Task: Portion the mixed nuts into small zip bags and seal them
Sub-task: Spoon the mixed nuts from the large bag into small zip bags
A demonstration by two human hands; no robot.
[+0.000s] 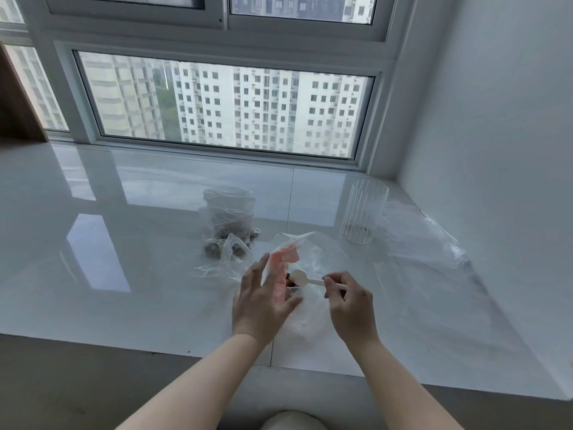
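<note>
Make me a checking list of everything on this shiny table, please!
Surface: glossy white counter under a window.
Job's things: white spoon over nuts in a big clear bag; filled zip bags piled behind.
Clutter: ribbed clear cup, upright; loose plastic sheet at right.
Grippers: left hand touches the bag's mouth, fingers straight; right hand pinches the spoon handle.
Cables: nothing seen.
Surroundings: window showing tower blocks; white wall at right.
</note>
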